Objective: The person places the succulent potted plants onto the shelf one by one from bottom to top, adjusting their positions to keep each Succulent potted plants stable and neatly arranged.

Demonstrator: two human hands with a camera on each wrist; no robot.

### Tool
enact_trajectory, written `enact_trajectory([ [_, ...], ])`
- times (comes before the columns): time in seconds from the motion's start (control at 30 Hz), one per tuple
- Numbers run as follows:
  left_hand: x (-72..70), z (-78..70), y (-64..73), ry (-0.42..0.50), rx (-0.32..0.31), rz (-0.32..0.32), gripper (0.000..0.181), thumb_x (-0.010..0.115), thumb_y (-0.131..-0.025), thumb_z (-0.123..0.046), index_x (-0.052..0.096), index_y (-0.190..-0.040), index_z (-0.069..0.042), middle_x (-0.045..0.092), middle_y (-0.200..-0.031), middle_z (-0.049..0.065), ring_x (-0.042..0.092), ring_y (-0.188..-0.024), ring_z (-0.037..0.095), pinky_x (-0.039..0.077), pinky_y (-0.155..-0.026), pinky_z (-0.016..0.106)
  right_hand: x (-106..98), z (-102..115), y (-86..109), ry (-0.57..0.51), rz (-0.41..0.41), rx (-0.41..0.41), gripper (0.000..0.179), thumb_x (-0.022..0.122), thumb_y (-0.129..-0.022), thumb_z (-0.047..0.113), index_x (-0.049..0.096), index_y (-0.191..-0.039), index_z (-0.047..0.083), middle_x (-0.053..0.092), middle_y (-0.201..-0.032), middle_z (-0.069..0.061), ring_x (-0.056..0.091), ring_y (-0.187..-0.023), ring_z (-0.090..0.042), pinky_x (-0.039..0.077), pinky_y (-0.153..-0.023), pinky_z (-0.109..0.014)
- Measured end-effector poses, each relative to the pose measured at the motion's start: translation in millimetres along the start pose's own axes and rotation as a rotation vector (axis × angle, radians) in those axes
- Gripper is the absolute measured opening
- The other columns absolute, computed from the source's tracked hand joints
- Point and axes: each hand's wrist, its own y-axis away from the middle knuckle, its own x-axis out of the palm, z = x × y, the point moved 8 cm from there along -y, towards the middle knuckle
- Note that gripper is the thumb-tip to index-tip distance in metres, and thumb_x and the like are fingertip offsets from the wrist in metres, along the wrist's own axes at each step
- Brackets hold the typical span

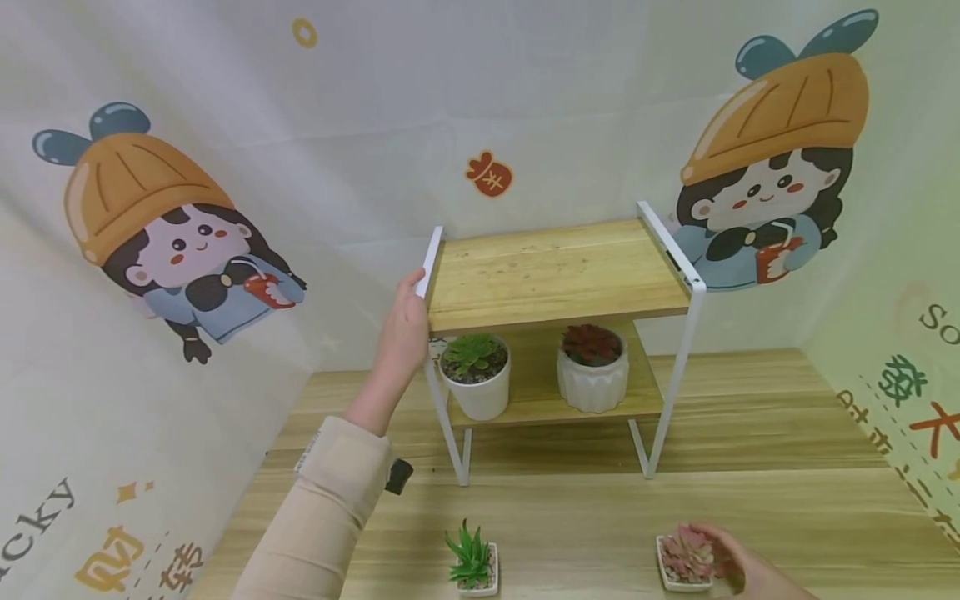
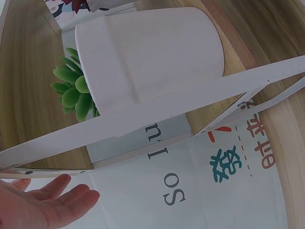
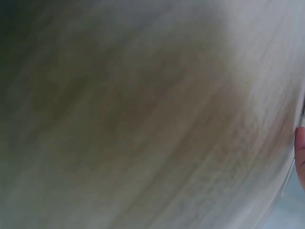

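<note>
Pink succulent: the rosette plant (image 1: 687, 550) sits in a small white square pot (image 1: 686, 586) on the wood-grain table (image 1: 780, 425), low on the right, in front of the shelf.
Right hand: the hand (image 1: 757, 575) reaches the plant's right side, one finger over the leaf edge; whether thumb and fingers pinch I cannot tell (the right wrist view is mostly blur).
Left hand: the hand (image 1: 405, 329) is at the left end of the two-tier shelf (image 1: 555, 271), by its white side frame (image 1: 677, 375); the fingers are nearly straight and slightly apart.
Handling: the potted plant looks light; the pot is probably stiff, perhaps smooth enough to slip and breakable if ceramic, while the leaves seem softer.
Hold: opposite pot walls, below the leaves, look best.
Lower tier: a green succulent in a round white pot (image 1: 482, 396) and a dark red one in a fluted white pot (image 1: 592, 385).
Aloe-like plant: the spiky plant (image 1: 469, 557) stands left of the pink succulent, well apart.
</note>
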Motion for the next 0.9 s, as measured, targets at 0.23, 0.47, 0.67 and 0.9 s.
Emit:
enact_trajectory([
  [0.23, -1.2, -1.2, 0.2, 0.001, 0.009, -0.007, 0.052, 0.013, -0.094, -0.022, 0.027, -0.143, -0.013, 0.036, -0.068, 0.008, 0.027, -0.05, 0.015, 0.03, -0.045, 0.028, -1, -8, -1.8, -0.075, -0.048, 0.15, 0.071, 0.052, -0.085, -0.007, 0.03, -0.133, 0.042, 0.034, -0.126, 0.031, 0.048, -0.106, 0.001, 0.044, -0.083, -0.019],
  [0.47, -0.3, -1.4, 1.7, 0.003, -0.01, 0.018, 0.053, 0.012, -0.093, -0.022, 0.025, -0.144, -0.016, 0.043, -0.078, 0.014, 0.027, -0.051, 0.016, 0.031, -0.047, 0.029, -4, -15, -1.8, -0.024, -0.091, 0.241, 0.067, 0.054, -0.086, -0.004, 0.035, -0.125, 0.048, 0.042, -0.117, 0.022, 0.053, -0.098, 0.0, 0.048, -0.077, -0.02],
  [0.67, 0.1, -1.0, 1.2, 0.006, -0.005, 0.018, 0.053, 0.012, -0.093, -0.022, 0.025, -0.144, -0.015, 0.045, -0.083, 0.016, 0.027, -0.052, 0.016, 0.031, -0.048, 0.03, -5, -19, -1.0, -0.038, -0.108, 0.275, 0.062, 0.054, -0.086, -0.002, 0.038, -0.122, 0.046, 0.043, -0.115, 0.011, 0.054, -0.096, -0.002, 0.049, -0.076, -0.022],
  [0.9, -0.3, -0.7, 1.9, 0.011, -0.01, 0.012, 0.053, 0.012, -0.094, -0.022, 0.025, -0.144, -0.016, 0.038, -0.073, 0.009, 0.027, -0.051, 0.016, 0.031, -0.047, 0.029, -7, -18, 0.4, 0.005, -0.116, 0.271, 0.063, 0.053, -0.087, -0.002, 0.038, -0.121, 0.049, 0.044, -0.112, 0.025, 0.054, -0.094, 0.0, 0.047, -0.075, -0.02],
])
